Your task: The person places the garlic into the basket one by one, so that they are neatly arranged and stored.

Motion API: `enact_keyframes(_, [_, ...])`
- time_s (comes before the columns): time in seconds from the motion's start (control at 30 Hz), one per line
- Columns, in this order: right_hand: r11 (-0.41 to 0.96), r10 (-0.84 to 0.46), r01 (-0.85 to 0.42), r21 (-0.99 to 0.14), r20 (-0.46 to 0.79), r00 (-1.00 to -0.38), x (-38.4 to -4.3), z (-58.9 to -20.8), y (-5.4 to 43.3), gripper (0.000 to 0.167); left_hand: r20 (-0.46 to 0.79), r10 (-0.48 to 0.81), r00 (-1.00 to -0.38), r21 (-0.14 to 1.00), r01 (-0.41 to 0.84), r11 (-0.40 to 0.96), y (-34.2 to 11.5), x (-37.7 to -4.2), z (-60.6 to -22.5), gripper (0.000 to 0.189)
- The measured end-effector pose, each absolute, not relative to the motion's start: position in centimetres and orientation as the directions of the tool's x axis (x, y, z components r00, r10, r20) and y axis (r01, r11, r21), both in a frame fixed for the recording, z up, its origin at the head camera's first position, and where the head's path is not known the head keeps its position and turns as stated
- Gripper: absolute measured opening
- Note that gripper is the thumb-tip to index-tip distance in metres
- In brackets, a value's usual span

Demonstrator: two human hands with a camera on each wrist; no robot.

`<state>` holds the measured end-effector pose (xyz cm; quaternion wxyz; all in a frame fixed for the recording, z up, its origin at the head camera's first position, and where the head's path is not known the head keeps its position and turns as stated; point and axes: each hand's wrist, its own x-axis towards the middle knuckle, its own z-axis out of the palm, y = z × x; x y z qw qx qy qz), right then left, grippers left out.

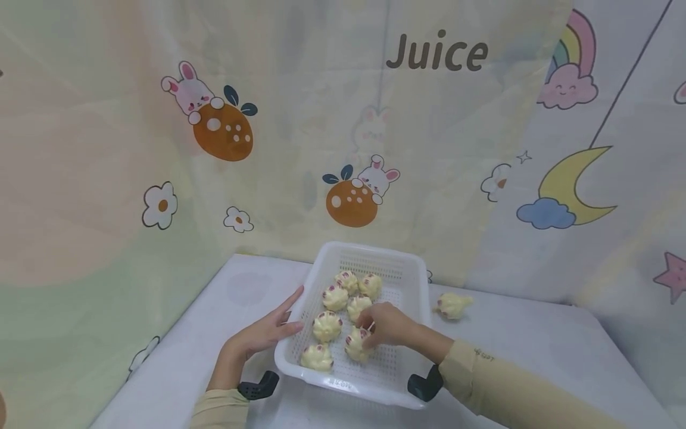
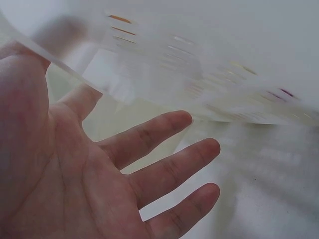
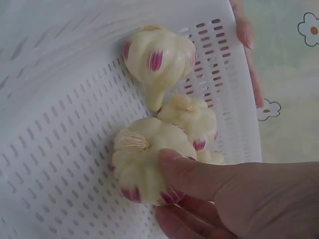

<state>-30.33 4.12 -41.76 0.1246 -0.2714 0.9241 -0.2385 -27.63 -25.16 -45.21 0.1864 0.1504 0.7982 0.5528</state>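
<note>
A white slotted plastic basket holds several garlic bulbs, pale with purple patches. Inside it, my right hand pinches one garlic bulb between thumb and fingers, low over the slotted floor. Root hairs show on that bulb in the right wrist view. At the basket's left side is my left hand, thumb at the rim and fingers spread along the outside. From the left wrist view, the fingers of this hand are nearly straight below the translucent basket wall.
One more garlic bulb lies on the white table, right of the basket. A printed curtain with cartoon rabbits hangs behind the table. Black wrist mounts sit on both wrists, the right one overlapping the basket's near corner.
</note>
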Motion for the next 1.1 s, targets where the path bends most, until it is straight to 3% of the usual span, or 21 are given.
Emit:
enact_keyframes(0.7, [0.737, -0.481, -0.363, -0.571, -0.065, -0.874, -31.2, -42.1, 3.3, 0.035, -0.130, 0.447, -0.885, 0.935, 0.041, 0.353, -24.9, -27.6, -45.1, 0.077])
enact_keyframes(1.1, [0.754, -0.465, -0.364, -0.547, -0.054, -0.883, -31.1, -41.1, 3.0, 0.037, -0.132, 0.451, -0.883, 0.935, 0.040, 0.352, -25.0, -27.7, -45.1, 0.079])
